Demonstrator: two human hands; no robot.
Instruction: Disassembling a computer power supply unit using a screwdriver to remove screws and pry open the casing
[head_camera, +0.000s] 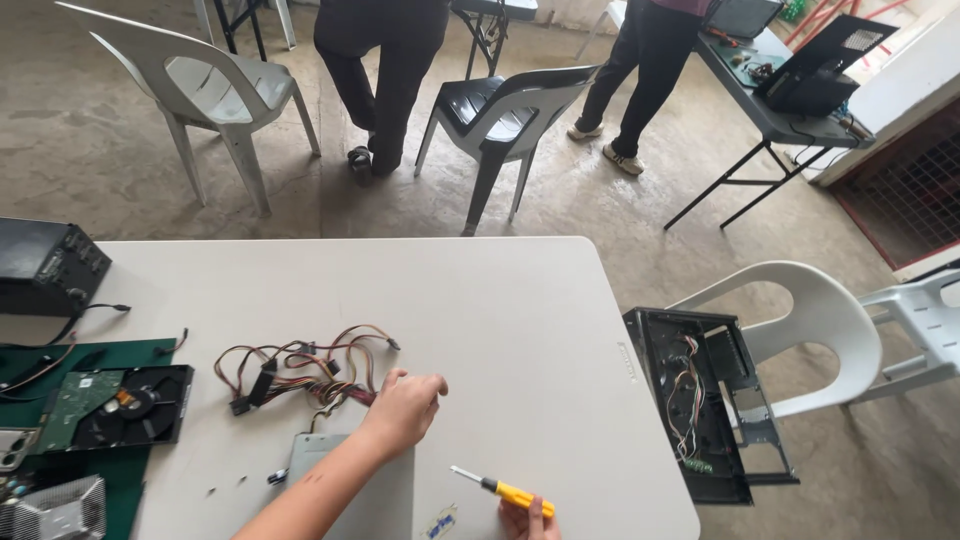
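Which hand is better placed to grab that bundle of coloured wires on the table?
Left. The left hand already rests against the wire bundle, while the right hand is holding the yellow screwdriver near the table edge.

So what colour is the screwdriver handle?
Yellow: the screwdriver in the right hand, head view.

The surface (520, 300) looks like smooth, matt, pale plastic, the screwdriver (500, 488) has a shiny metal shaft and a glossy yellow plastic handle, the wires (300, 375) wear smooth coloured plastic, and the far floor (100, 150) is rough, dull concrete.
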